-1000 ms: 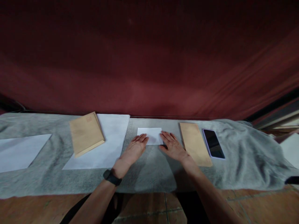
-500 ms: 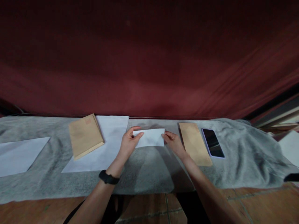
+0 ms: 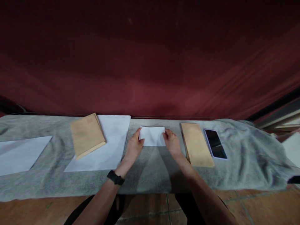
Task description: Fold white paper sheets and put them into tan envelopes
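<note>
A small white folded paper (image 3: 152, 136) lies between my two hands over the grey cloth. My left hand (image 3: 135, 144) grips its left edge, thumb near the front and fingers behind. At the right edge, my right hand (image 3: 171, 142) pinches the same paper with curled fingers. To the left, a stack of brown envelopes (image 3: 87, 135) rests on large white sheets (image 3: 112, 153). Right of my right hand lies another brown envelope stack (image 3: 197, 145), with a phone (image 3: 215, 143) in a purple case beside it.
The grey cloth (image 3: 150, 178) covers a long, narrow surface with wrinkles at the right. Another white sheet (image 3: 21, 153) lies at the far left. A dark red curtain-like backdrop (image 3: 150, 68) rises behind. Tiled floor (image 3: 150, 207) shows in front.
My left hand has shifted right, closer to my right hand. The white paper between them looks narrower and sits lower against the cloth.
</note>
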`<state>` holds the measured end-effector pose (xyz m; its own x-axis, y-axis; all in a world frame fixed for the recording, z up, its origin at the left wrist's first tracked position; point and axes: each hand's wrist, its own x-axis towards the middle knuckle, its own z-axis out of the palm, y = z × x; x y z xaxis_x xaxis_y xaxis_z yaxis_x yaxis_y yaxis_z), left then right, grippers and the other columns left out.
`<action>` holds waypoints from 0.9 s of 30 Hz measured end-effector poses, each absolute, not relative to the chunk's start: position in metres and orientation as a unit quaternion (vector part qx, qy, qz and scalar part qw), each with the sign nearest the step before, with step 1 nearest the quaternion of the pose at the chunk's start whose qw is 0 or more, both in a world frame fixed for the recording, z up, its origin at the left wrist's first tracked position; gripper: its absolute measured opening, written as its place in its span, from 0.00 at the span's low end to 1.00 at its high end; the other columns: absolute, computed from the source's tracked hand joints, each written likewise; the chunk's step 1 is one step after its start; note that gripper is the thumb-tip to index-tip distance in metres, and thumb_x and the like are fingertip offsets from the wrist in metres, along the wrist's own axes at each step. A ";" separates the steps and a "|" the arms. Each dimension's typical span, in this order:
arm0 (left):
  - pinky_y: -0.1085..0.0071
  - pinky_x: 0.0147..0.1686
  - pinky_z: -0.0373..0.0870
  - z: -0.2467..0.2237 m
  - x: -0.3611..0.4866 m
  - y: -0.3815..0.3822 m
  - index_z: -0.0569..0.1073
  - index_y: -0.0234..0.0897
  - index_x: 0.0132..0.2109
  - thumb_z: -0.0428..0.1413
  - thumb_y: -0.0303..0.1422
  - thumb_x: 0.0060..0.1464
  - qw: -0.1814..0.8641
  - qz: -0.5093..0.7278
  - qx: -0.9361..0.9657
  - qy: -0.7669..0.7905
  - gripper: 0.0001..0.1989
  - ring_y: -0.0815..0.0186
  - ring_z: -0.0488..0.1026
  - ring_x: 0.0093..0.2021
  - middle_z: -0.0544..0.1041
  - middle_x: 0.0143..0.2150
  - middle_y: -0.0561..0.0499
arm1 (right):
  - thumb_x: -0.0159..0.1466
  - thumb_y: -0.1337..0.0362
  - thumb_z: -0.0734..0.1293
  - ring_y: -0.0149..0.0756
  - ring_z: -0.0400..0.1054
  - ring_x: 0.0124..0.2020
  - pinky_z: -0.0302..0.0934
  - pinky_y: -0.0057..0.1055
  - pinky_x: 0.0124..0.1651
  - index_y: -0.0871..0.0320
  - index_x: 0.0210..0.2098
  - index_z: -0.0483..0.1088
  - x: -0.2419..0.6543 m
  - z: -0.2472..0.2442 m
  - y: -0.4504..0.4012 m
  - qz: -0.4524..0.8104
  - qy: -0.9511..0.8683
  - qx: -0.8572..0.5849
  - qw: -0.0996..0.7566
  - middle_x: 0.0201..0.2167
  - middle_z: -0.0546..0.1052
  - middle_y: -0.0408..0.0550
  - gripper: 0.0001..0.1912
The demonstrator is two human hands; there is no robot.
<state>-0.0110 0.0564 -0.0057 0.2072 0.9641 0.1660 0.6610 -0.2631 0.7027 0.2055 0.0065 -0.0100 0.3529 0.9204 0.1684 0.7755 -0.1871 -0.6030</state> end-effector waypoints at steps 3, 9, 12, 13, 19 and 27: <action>0.61 0.51 0.77 0.000 -0.011 0.052 0.68 0.37 0.65 0.56 0.26 0.56 0.214 0.255 0.743 0.580 0.29 0.56 0.80 0.47 0.79 0.51 0.43 | 0.72 0.63 0.58 0.42 0.77 0.47 0.68 0.34 0.51 0.57 0.58 0.70 0.200 -0.012 0.009 0.089 -0.581 -0.760 0.277 0.50 0.81 0.54 0.19; 0.63 0.51 0.77 0.010 -0.008 0.044 0.69 0.36 0.65 0.54 0.26 0.59 0.162 0.185 0.759 0.603 0.26 0.56 0.81 0.46 0.76 0.54 0.40 | 0.73 0.64 0.56 0.43 0.75 0.51 0.68 0.37 0.54 0.59 0.64 0.65 0.198 -0.014 0.012 0.046 -0.606 -0.756 0.242 0.53 0.79 0.57 0.22; 0.60 0.51 0.76 0.018 -0.006 0.038 0.67 0.34 0.66 0.52 0.28 0.62 0.132 0.145 0.773 0.603 0.25 0.55 0.80 0.46 0.73 0.58 0.37 | 0.73 0.64 0.56 0.47 0.73 0.52 0.68 0.41 0.55 0.61 0.65 0.64 0.198 -0.010 0.010 0.027 -0.615 -0.759 0.211 0.54 0.77 0.60 0.23; 0.58 0.51 0.76 0.020 -0.005 0.035 0.67 0.33 0.66 0.51 0.29 0.63 0.108 0.133 0.782 0.600 0.25 0.53 0.79 0.48 0.72 0.59 0.35 | 0.73 0.64 0.56 0.48 0.72 0.53 0.67 0.43 0.56 0.62 0.65 0.64 0.197 -0.009 0.009 0.021 -0.617 -0.759 0.207 0.55 0.76 0.61 0.24; 0.49 0.69 0.57 0.004 0.009 0.013 0.63 0.30 0.68 0.45 0.32 0.67 -0.018 0.137 0.864 0.484 0.25 0.48 0.57 0.72 0.60 0.72 0.34 | 0.76 0.61 0.51 0.43 0.62 0.66 0.58 0.42 0.68 0.64 0.66 0.65 0.172 -0.011 -0.006 0.043 -0.654 -0.702 0.280 0.65 0.69 0.59 0.25; 0.50 0.72 0.51 -0.031 0.014 -0.005 0.57 0.28 0.72 0.40 0.28 0.66 -0.062 0.090 0.910 0.401 0.29 0.56 0.52 0.75 0.57 0.74 0.38 | 0.77 0.55 0.49 0.42 0.50 0.74 0.45 0.45 0.75 0.67 0.71 0.55 0.158 -0.021 -0.040 0.040 -0.742 -0.635 0.211 0.72 0.58 0.57 0.30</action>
